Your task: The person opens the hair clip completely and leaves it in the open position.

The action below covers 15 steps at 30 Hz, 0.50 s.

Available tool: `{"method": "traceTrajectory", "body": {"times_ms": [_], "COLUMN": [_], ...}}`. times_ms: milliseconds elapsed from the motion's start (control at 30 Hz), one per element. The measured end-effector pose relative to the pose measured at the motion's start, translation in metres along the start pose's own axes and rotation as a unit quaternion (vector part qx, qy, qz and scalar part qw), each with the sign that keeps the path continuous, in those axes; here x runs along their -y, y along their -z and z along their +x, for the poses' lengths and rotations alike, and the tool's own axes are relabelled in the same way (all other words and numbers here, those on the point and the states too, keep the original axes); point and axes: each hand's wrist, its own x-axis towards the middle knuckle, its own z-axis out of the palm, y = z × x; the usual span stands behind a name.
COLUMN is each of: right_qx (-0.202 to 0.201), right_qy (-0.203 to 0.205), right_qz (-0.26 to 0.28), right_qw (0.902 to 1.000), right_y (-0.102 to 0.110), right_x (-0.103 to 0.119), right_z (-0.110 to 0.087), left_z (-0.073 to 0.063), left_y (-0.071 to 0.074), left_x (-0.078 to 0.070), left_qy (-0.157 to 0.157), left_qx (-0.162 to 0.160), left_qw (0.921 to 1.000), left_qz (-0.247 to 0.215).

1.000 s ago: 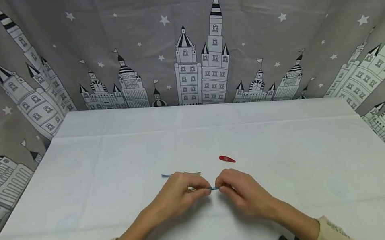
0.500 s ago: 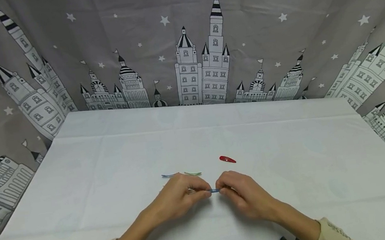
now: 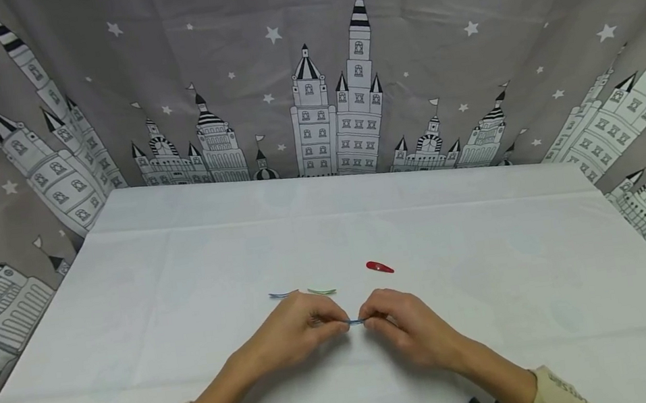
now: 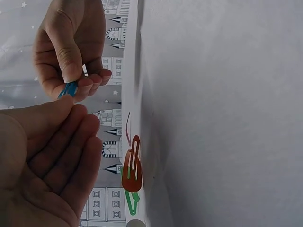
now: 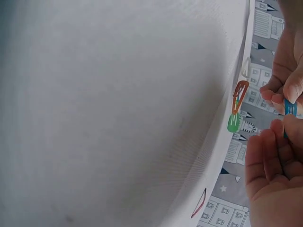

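In the head view, a blue snap hair clip [image 3: 355, 322] spans the small gap between the two hands, just above the white table. My left hand [image 3: 297, 331] pinches its left end between thumb and forefinger. The other end is pinched by my right hand [image 3: 406, 323]. Only the clip's middle shows, in a thin, nearly edge-on line. The left wrist view also has the blue clip [image 4: 70, 89] between both sets of fingertips, the remaining fingers loosely bent. Whether the clip is snapped or unsnapped is hard to tell.
Beyond the hands lie a red hair clip [image 3: 379, 267], a green hair clip [image 3: 322, 291] and another blue hair clip [image 3: 283, 295]. An orange hair clip [image 4: 132, 175] shows in the left wrist view. A grey castle-print curtain [image 3: 256, 67] hangs behind the white-covered table [image 3: 184, 260].
Both hands have shifted slightly down and left in the head view, still pinching the blue hair clip. The clip now looks thinner, turned more edge-on.
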Motion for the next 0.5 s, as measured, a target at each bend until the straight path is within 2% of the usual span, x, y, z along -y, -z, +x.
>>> {"method": "traceTrajectory", "body": {"times_ms": [333,500], "right_qx": [-0.024,-0.046], "right_qy": [-0.032,-0.047], "right_qz": [0.022,0.014], "right_qw": [0.999,0.9978], "right_y": [-0.0015,-0.0024], "right_x": [0.003,0.0029], "right_z": [0.0007,0.0011], "left_z": [-0.0009,-0.0003], "left_y": [-0.0003,-0.0011], "left_x": [0.0,-0.0001], "left_qy": [0.024,0.021], "left_qx": [-0.029,-0.04], "left_qw": [0.999,0.9987], "left_qz": [0.024,0.026]}}
